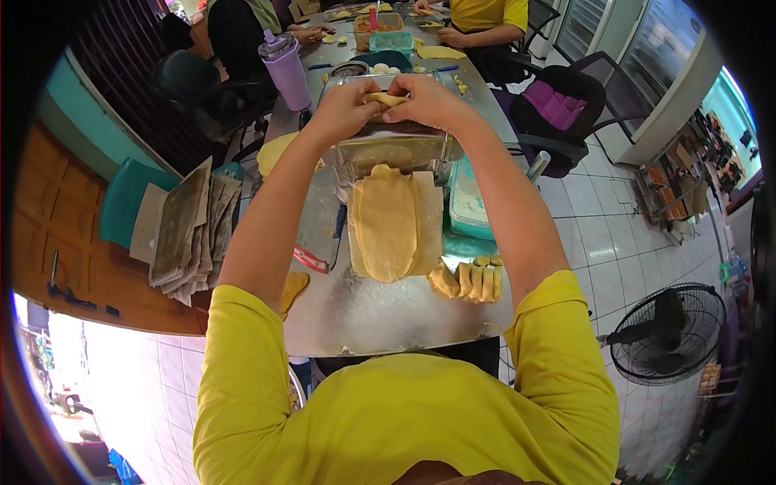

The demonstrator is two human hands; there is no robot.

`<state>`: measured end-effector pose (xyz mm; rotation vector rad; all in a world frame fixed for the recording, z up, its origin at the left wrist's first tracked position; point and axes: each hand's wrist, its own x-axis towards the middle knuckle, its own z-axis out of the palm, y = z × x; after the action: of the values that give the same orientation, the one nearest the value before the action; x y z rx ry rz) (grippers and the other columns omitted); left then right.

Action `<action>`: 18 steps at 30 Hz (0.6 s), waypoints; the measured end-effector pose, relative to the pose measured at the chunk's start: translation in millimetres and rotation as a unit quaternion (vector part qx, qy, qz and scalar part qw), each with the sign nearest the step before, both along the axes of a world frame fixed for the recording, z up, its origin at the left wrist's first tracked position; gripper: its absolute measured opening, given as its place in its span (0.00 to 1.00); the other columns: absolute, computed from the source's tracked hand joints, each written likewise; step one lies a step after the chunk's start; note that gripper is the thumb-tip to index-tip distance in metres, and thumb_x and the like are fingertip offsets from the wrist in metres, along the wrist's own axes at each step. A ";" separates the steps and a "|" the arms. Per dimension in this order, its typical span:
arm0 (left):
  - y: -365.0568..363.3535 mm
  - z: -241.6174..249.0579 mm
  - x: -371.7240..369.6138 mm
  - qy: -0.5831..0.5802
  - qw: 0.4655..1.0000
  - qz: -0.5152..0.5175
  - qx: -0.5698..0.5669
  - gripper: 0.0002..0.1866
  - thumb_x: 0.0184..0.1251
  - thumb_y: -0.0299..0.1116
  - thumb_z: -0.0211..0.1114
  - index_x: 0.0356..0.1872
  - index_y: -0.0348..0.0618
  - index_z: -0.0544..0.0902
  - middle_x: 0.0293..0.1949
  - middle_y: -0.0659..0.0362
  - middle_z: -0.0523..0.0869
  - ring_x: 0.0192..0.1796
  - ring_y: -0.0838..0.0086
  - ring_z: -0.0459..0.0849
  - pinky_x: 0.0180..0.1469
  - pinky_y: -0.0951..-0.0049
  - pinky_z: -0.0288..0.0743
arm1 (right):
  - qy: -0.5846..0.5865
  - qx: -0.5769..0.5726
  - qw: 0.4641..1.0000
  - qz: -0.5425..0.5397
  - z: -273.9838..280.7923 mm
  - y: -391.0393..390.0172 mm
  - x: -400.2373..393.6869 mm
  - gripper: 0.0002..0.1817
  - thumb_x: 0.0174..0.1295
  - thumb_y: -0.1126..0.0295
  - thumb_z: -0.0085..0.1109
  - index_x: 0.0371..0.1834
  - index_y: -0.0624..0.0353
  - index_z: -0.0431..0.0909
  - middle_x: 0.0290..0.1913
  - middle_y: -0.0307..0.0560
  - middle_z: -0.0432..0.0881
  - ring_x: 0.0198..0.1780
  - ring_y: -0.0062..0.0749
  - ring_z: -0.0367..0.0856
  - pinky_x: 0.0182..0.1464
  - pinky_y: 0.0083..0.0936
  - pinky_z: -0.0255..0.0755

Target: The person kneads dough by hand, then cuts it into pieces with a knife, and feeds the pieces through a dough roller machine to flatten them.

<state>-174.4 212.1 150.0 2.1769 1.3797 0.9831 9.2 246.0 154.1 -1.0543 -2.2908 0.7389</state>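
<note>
Both hands are raised over a metal dough roller machine [380, 151] at the middle of the table. Between them is a small piece of pale yellow dough [386, 99]. My left hand [349, 107] pinches its left end, and my right hand [426, 100] has fingers closed round its right end. In front of the machine, flat oval dough sheets [386, 222] lie stacked on a pale board. Several folded dough pieces [477, 281] sit in a row at the right. A red-and-white handled tool [310, 259] rests left of the sheets, beside a dark blue handle [339, 222].
A teal lidded container [470, 198] stands right of the machine. A purple tumbler [285, 71] is at the table's left edge. Beyond are an orange-filled tub [378, 28] and co-workers' hands. Stacked boards [190, 230] lie on a chair at left; a fan [667, 333] stands at right.
</note>
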 end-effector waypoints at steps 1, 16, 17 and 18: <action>-5.0 1.9 1.0 -0.004 1.000 0.002 -0.001 0.11 0.60 0.29 0.63 0.40 0.33 0.77 0.33 0.54 0.84 0.36 0.73 0.80 0.41 0.74 0.72 | -0.004 -0.001 1.000 0.002 0.2 -3.2 -1.3 0.22 0.47 0.60 0.68 0.43 0.59 0.79 0.41 0.49 0.84 0.45 0.39 0.81 0.46 0.30 0.72; -68.6 -123.2 74.5 -0.488 0.847 0.210 -0.018 0.10 0.59 0.21 0.60 0.42 0.36 0.77 0.34 0.57 0.82 0.39 0.74 0.81 0.44 0.74 0.74 | -0.125 0.255 0.957 -0.067 -19.0 -27.7 -21.4 0.23 0.61 0.47 0.53 0.28 0.58 0.82 0.32 0.52 0.82 0.38 0.49 0.81 0.40 0.41 0.73; -59.1 -123.9 77.9 -0.565 0.795 0.219 0.024 0.11 0.58 0.20 0.59 0.43 0.36 0.77 0.34 0.57 0.82 0.39 0.74 0.81 0.45 0.74 0.73 | -0.114 0.276 0.951 -0.074 -20.5 -27.8 -21.7 0.24 0.61 0.47 0.53 0.27 0.59 0.81 0.31 0.51 0.81 0.36 0.50 0.80 0.39 0.41 0.72; -54.1 -119.7 80.9 -0.579 0.780 0.236 0.034 0.09 0.57 0.19 0.58 0.41 0.35 0.78 0.34 0.58 0.82 0.39 0.74 0.80 0.45 0.75 0.72 | -0.118 0.275 0.951 -0.073 -20.4 -27.8 -22.1 0.24 0.61 0.47 0.53 0.27 0.59 0.81 0.31 0.51 0.81 0.36 0.50 0.80 0.39 0.41 0.72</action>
<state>-93.5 158.0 30.4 0.7659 1.1628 2.0548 -13.0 218.2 133.7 -1.0588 -2.3705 -0.1018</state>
